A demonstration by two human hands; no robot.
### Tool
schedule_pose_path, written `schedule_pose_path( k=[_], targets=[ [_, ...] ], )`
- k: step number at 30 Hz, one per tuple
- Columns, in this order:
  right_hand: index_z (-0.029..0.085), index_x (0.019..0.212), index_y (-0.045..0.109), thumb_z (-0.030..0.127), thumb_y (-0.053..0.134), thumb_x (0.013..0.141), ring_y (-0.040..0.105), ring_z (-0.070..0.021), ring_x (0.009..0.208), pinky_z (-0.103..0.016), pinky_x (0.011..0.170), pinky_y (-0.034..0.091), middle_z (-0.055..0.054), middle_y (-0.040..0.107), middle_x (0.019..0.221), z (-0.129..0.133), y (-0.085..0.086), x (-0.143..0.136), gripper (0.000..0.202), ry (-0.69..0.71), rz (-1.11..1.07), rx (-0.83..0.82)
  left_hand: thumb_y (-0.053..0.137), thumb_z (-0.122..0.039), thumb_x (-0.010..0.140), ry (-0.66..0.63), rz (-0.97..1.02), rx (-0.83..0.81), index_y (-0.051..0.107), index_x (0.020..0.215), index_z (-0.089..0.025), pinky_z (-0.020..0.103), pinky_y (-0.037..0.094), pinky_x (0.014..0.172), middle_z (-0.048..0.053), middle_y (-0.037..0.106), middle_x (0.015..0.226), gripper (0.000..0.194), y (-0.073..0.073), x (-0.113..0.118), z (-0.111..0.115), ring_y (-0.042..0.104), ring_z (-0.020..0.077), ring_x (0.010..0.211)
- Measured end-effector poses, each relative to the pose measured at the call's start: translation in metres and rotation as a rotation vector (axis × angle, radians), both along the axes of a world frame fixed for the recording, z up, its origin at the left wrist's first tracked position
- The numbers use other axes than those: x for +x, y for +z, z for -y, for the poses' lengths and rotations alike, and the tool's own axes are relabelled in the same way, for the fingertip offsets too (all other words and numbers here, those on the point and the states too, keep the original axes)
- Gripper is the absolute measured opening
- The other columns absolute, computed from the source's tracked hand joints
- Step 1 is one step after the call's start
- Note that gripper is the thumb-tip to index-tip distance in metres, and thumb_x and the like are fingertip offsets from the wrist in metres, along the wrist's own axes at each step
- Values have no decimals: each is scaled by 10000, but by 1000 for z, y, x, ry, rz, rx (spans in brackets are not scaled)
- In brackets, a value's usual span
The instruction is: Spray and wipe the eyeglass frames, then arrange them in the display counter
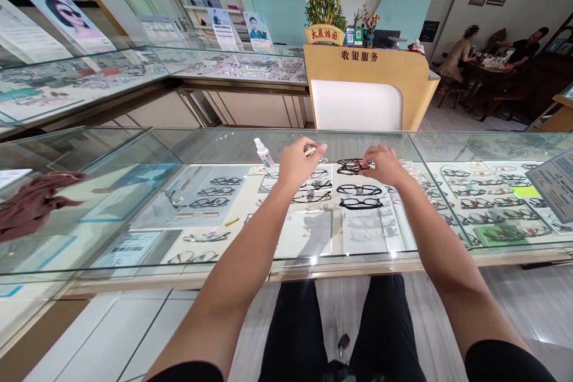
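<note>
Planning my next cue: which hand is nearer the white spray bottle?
Left. The left hand is close beside the bottle; the right hand is farther off, by black glasses.

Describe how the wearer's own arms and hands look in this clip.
Both the left hand and the right hand are bare, with no gloves and no ring, watch or bracelet to be seen. The forearms are uncovered too. Plain black sleeves, the left and the right, show at the picture's bottom edge, with no visible markings.

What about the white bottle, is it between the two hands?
No, the white bottle sits left of the left hand, with the right hand farther right.
</note>
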State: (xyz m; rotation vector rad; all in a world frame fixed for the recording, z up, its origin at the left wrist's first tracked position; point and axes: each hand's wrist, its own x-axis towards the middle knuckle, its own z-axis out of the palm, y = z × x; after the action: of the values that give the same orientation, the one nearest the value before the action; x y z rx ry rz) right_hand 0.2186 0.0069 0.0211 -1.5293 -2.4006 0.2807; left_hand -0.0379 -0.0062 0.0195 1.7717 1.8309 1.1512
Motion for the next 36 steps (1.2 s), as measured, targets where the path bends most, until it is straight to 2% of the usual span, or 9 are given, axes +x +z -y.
schedule_pose_path(
  k=[7, 19, 32, 36],
  targets=[
    [209, 975, 850, 273, 717, 966, 561, -306, 1208, -424, 1008, 320, -109, 733, 1215, 5, -4, -8, 147, 72, 177, -75, 617, -578, 978, -5, -187, -21, 733, 1053, -238, 405, 540, 958, 117, 830, 995, 367, 1, 3, 4, 736, 349, 1228],
    [176, 1099, 871, 241, 633, 1042, 571, -334, 1242, -432, 998, 285, -157, 752, 1213, 6, -3, -18, 253, 55, 311, -103, 600, -590, 989, -30, -216, -25, 734, 1015, -240, 395, 530, 903, 108, 801, 937, 375, -4, 8, 5, 741, 354, 1147],
    [176, 1055, 878, 257, 559, 1046, 579, -334, 1162, -451, 960, 289, -177, 757, 1169, 11, 1, -20, 330, 64, 345, -73, 589, -599, 988, -37, -219, -30, 731, 998, -248, 397, 530, 891, 109, 799, 930, 379, -4, 8, 4, 742, 360, 1164],
    [186, 990, 882, 234, 506, 1057, 571, -339, 1170, -458, 956, 287, -182, 748, 1175, 12, 2, -20, 385, 67, 378, -67, 592, -590, 987, -38, -218, -32, 730, 996, -246, 398, 529, 898, 108, 795, 913, 371, -4, 9, 4, 744, 361, 1164]
  ],
)
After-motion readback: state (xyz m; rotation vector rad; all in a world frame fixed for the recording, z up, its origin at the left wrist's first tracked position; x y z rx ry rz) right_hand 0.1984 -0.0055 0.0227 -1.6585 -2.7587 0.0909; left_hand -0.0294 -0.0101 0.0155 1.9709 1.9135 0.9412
